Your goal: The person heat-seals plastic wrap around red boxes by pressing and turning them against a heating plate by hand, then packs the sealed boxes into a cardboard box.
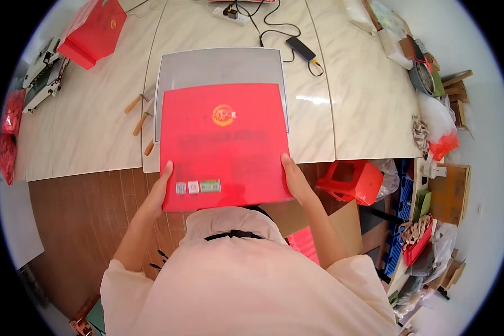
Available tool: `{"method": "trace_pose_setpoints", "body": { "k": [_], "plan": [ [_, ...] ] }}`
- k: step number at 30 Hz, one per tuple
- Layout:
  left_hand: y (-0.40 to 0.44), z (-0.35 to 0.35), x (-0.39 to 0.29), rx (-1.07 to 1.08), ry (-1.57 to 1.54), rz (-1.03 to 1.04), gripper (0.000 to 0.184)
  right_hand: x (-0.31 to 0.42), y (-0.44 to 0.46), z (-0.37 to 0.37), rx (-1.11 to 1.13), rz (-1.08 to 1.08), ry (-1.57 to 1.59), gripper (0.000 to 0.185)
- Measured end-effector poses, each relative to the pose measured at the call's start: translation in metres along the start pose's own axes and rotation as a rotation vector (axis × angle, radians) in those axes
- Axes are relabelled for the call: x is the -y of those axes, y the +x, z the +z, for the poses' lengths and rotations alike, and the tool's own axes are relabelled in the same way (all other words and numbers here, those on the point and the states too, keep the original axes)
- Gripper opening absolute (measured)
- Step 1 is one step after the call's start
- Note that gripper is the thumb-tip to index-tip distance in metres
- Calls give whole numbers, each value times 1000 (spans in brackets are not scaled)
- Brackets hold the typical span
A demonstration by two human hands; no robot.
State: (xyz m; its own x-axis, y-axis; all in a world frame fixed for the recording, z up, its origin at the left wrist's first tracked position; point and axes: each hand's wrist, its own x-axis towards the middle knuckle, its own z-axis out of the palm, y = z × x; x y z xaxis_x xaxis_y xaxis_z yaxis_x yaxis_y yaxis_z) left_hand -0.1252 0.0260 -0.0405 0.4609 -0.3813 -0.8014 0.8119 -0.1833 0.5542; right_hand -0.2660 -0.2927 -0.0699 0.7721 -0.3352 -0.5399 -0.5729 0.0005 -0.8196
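Holding a red box point(224, 157) over the near edge of the worktop point(372, 129), pinching its opposite sides in the grip of left hand point(162, 185) and right hand point(297, 180), and favouring these edges for a probably light, stiff, slippery-faced, easily dented load.

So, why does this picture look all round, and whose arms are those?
There's no robot here, just a person. The camera sits on their head and looks forward and down, so you see their own arms; the picture curves and goes black at the edges. The left hand holds one side of a flat red box, and the right hand holds the other. Behind it, a grey board lies on the table. Wooden handles stick out on the board's left, and what looks like a phone lies on the right.
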Motion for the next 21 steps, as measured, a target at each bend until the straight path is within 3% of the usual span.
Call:
{"method": "trace_pose_setpoints", "body": {
  "k": [6, 9, 11, 13, 14, 15, 16, 18, 20, 21],
  "plan": [
    [9, 21, -10, -24, 54, 232, 70, 19, 5, -16, 40, -13, 154, 68],
    [11, 29, 3, -38, 48, 342, 63, -28, -16, -25, -128, -234, 170, 63],
    [-1, 52, 4, -2, 157, 616, 64, -46, -39, -36, -338, -227, 391, 65],
    [-4, 67, 1, 101, 214, 671, 66, -44, -63, -45, -499, -315, 669, 71],
    [0, 77, 2, 142, 291, 824, 70, -35, -80, -57, -573, -145, 742, 74],
    [6, 87, 4, 191, 367, 981, 74, -30, -90, -69, -581, -239, 817, 72],
    [16, 91, 4, 264, 486, 1020, 83, -28, -97, -78, -645, -356, 850, 70],
    [26, 114, 9, 390, 579, 1029, 82, -34, -96, -107, -772, -494, 901, 68],
    [25, 144, 3, 531, 680, 1014, 82, -69, -97, -136, -613, -726, 1067, 68],
    [21, 164, -8, 565, 771, 1370, 77, -82, -107, -142, -582, -789, 1127, 68]
  ]
}}
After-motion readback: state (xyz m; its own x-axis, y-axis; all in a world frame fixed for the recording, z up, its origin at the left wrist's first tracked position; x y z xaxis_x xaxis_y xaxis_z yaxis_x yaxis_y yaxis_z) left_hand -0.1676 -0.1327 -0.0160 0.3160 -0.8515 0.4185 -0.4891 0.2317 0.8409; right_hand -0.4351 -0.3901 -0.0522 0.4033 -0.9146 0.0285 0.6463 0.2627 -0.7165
